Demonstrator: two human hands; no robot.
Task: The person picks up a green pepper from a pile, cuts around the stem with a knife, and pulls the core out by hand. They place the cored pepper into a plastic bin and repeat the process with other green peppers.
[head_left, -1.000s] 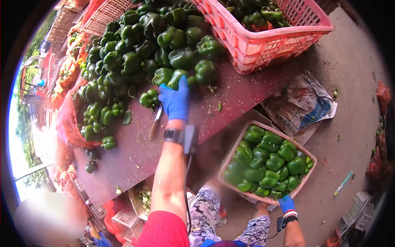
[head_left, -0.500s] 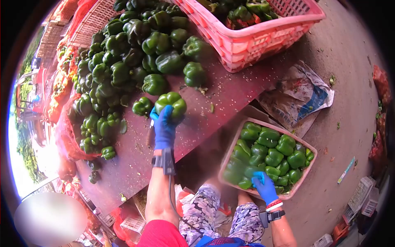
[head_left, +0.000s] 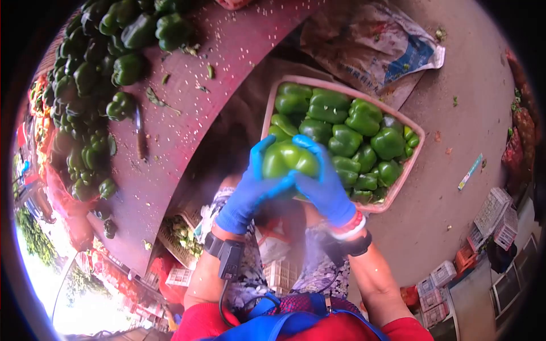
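A green bell pepper (head_left: 289, 161) is held between both gloved hands in front of my body. My left hand (head_left: 253, 184) wraps its left and lower side. Against its right side and top lie the fingers of my right hand (head_left: 324, 184). Just behind and to the right stands a pink crate (head_left: 418, 136) of green peppers, partly covered by my hands. A large heap of darker green peppers (head_left: 85, 79) lies on the reddish table (head_left: 187, 79) at the left. Near the heap's edge rests a knife (head_left: 140, 128) on the tabletop.
A dirty printed sack (head_left: 369, 45) lies on the ground behind the crate. Under the table edge is a container of pale green scraps (head_left: 185, 238). Stacked crates (head_left: 492, 210) and red net sacks (head_left: 523, 139) stand at the far right.
My left hand has carried the pepper from over the table to the crate side. My right hand has left the crate's peppers and joined it. The view has shifted right.
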